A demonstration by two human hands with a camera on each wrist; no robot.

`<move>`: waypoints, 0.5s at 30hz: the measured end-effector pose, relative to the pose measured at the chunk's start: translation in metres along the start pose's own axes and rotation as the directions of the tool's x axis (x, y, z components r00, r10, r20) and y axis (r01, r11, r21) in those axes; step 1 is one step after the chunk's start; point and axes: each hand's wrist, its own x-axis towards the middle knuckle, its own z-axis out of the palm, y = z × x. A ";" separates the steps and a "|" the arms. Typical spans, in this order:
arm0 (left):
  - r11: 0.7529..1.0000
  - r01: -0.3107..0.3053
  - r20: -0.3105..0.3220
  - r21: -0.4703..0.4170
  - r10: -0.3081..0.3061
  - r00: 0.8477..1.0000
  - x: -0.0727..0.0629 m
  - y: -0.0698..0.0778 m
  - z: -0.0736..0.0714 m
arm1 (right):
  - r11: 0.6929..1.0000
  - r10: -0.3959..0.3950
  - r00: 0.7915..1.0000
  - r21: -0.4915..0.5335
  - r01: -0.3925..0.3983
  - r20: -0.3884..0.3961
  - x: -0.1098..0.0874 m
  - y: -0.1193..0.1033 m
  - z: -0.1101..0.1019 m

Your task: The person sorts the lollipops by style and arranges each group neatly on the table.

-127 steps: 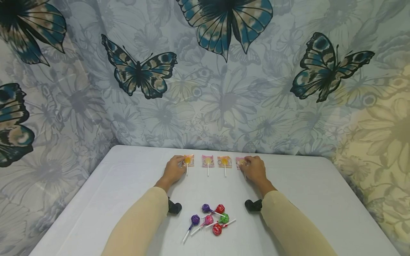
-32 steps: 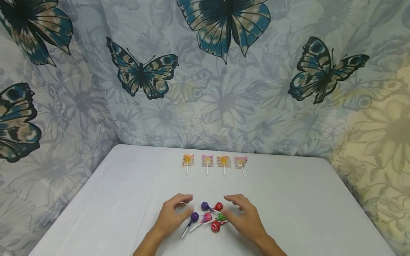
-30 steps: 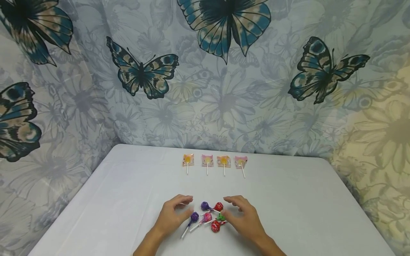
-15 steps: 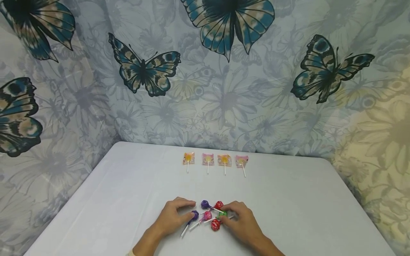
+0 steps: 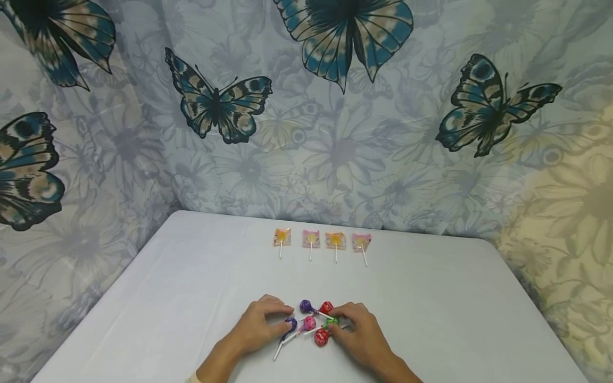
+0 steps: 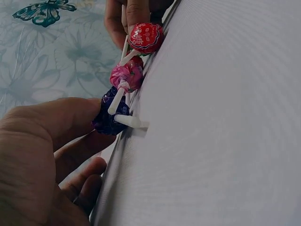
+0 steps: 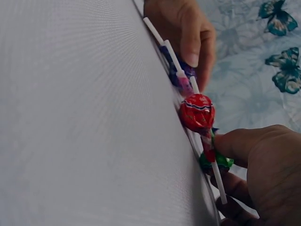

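In the head view, a loose cluster of wrapped ball lollipops lies between the two hands. My left hand (image 5: 258, 324) pinches the purple lollipop (image 6: 110, 113) at the cluster's left side, thumb against its wrapped ball. On the other side my right hand (image 5: 361, 335) holds the green lollipop (image 7: 214, 162) between thumb and fingers, partly hidden by them. Between them are a pink lollipop (image 5: 309, 323) and a red lollipop (image 5: 321, 336) nearest the front. Behind these lie a second purple lollipop (image 5: 305, 306) and a second red one (image 5: 326, 307), their sticks crossing.
Toward the back of the white table (image 5: 191, 276), flat lollipops in square wrappers stand in a row: orange (image 5: 282, 236), pink (image 5: 311, 239), orange (image 5: 336, 240) and pink (image 5: 361, 242). A butterfly-print cloth (image 5: 335, 175) hangs behind the table.
Both hands have come from the back row to the ball lollipops and closed in on the cluster. The left purple lollipop's stick has shifted slightly. The back row is left lying.
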 end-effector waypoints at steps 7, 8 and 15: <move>1.000 0.031 0.042 0.008 -0.031 0.999 0.001 0.004 -0.001 | 1.000 -0.017 1.000 -0.005 0.017 -0.020 -0.001 0.000 -0.001; 0.999 0.034 0.043 0.010 -0.034 0.998 0.001 0.004 -0.001 | 1.000 -0.024 0.999 -0.005 0.024 -0.024 -0.001 0.000 0.000; 1.000 0.019 0.050 0.003 -0.019 0.999 -0.002 0.006 0.001 | 1.000 -0.017 1.000 -0.013 0.017 -0.012 -0.002 0.000 0.000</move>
